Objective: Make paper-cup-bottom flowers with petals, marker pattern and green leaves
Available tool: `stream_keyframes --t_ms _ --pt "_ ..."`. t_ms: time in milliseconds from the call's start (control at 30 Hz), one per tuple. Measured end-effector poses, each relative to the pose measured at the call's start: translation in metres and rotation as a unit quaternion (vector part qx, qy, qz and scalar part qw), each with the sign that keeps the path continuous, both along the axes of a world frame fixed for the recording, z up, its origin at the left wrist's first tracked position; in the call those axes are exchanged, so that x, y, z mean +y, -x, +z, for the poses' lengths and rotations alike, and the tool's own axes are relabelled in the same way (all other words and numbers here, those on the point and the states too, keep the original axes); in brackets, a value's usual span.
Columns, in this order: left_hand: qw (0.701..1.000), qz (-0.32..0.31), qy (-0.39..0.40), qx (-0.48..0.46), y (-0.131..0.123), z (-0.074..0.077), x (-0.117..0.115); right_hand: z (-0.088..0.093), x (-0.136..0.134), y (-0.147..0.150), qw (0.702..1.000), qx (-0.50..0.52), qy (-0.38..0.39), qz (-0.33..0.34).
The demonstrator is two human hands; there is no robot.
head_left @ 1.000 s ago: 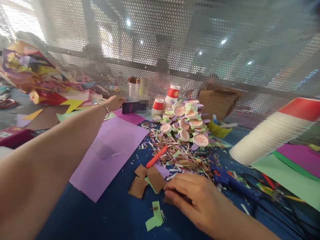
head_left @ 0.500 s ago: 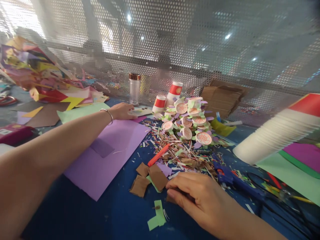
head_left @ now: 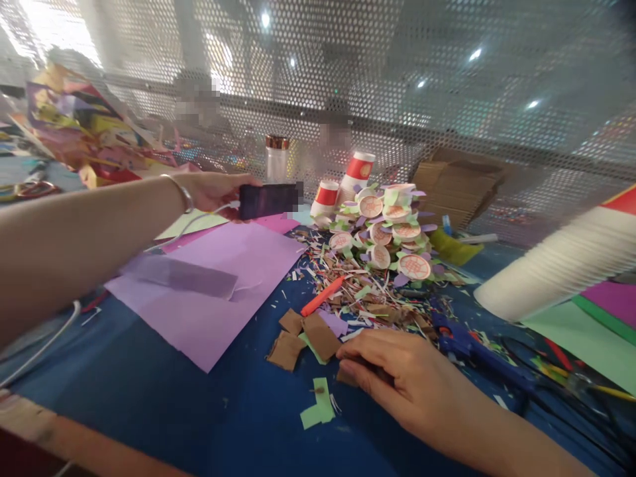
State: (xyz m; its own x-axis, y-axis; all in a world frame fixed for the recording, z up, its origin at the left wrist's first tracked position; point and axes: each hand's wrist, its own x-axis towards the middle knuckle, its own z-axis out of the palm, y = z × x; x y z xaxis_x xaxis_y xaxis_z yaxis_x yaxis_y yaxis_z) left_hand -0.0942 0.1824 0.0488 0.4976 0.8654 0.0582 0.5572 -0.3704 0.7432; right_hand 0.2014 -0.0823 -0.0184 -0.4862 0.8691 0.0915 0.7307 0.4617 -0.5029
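My left hand (head_left: 216,191) is raised at the back, closed round the near end of a dark phone (head_left: 265,201) with a white cable (head_left: 199,216) plugged into it. Below lies a large purple sheet (head_left: 209,318) with a smaller purple strip (head_left: 186,275) on top. My right hand (head_left: 397,374) rests on the blue table, fingers curled over a piece of brown paper (head_left: 346,378), mostly hidden under the thumb. Beside its fingertips are brown paper squares (head_left: 320,336) and green paper scraps (head_left: 318,407).
Behind my right hand, a heap of cup-bottom turtles (head_left: 380,235) stands on paper shreds, with a red pen (head_left: 322,296). Paper cups (head_left: 325,199), a bottle (head_left: 277,162) and cardboard (head_left: 452,185) stand behind. A cup stack (head_left: 556,265) and blue glue gun (head_left: 479,358) lie right.
My left hand has lifted the phone off the table near the bottle, its cable trailing. My right hand stays in place, and the view has shifted slightly.
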Motion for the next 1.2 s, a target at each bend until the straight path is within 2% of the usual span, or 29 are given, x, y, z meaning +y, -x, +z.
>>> stream_keyframes --t_ms 100,133,200,233,333,467,567,700,833,867,900,967,1033,1067,1100,1133,1200 --pt "0.995 -0.009 0.101 -0.002 0.027 0.012 -0.039 -0.001 -0.001 -0.001 1.0 -0.001 -0.007 0.004" --pt "0.987 0.008 0.16 -0.031 0.037 0.013 -0.054 -0.001 -0.001 0.0 1.0 -0.002 -0.009 0.004" --pt "0.966 0.043 0.247 -0.061 0.055 0.01 -0.082 0.0 0.0 0.0 1.0 -0.004 -0.008 0.005" --pt "0.957 0.039 0.279 -0.066 0.062 0.007 -0.094 0.0 0.0 0.001 1.0 -0.005 -0.007 0.005" --pt "0.958 0.038 0.275 -0.075 0.075 -0.01 -0.121 0.002 0.003 0.005 1.0 -0.009 0.002 -0.005" --pt "0.968 0.064 0.228 -0.083 0.078 -0.025 -0.131 0.004 0.003 0.009 1.0 -0.008 0.009 -0.016" --pt "0.967 0.044 0.23 -0.097 0.082 -0.021 -0.136 0.005 0.002 0.01 1.0 -0.013 0.009 -0.014" --pt "0.949 0.038 0.306 -0.057 0.09 -0.015 -0.156 0.006 0.003 0.009 1.0 -0.017 0.016 -0.014" --pt "0.947 -0.114 0.294 -0.058 0.101 -0.021 -0.172 0.004 0.003 0.008 0.999 -0.017 0.024 -0.019" --pt "0.946 -0.115 0.301 -0.044 0.103 -0.023 -0.171 0.003 0.003 0.007 0.999 -0.018 0.024 -0.021" --pt "0.949 -0.084 0.303 -0.015 0.105 -0.024 -0.169 0.002 0.003 0.006 0.999 -0.02 0.025 -0.023" --pt "0.966 0.023 0.246 0.079 0.104 -0.023 -0.162 0.0 0.002 0.005 0.999 -0.024 0.025 -0.024" --pt "0.98 0.083 0.058 0.171 0.098 -0.022 -0.155 -0.001 0.002 0.004 0.999 -0.028 0.024 -0.023" --pt "0.979 0.079 -0.044 0.182 0.093 -0.022 -0.153 -0.002 0.002 0.003 0.999 -0.029 0.022 -0.022" --pt "0.976 0.048 -0.121 0.177 0.087 -0.023 -0.152 -0.002 0.002 0.003 0.999 -0.029 0.021 -0.02" --pt "0.974 0.012 -0.165 0.158 0.08 -0.026 -0.151 -0.003 0.002 0.003 0.999 -0.03 0.02 -0.019" --pt "0.973 -0.067 -0.183 0.121 0.069 -0.035 -0.152 -0.003 0.002 0.004 0.999 -0.03 0.016 -0.02"
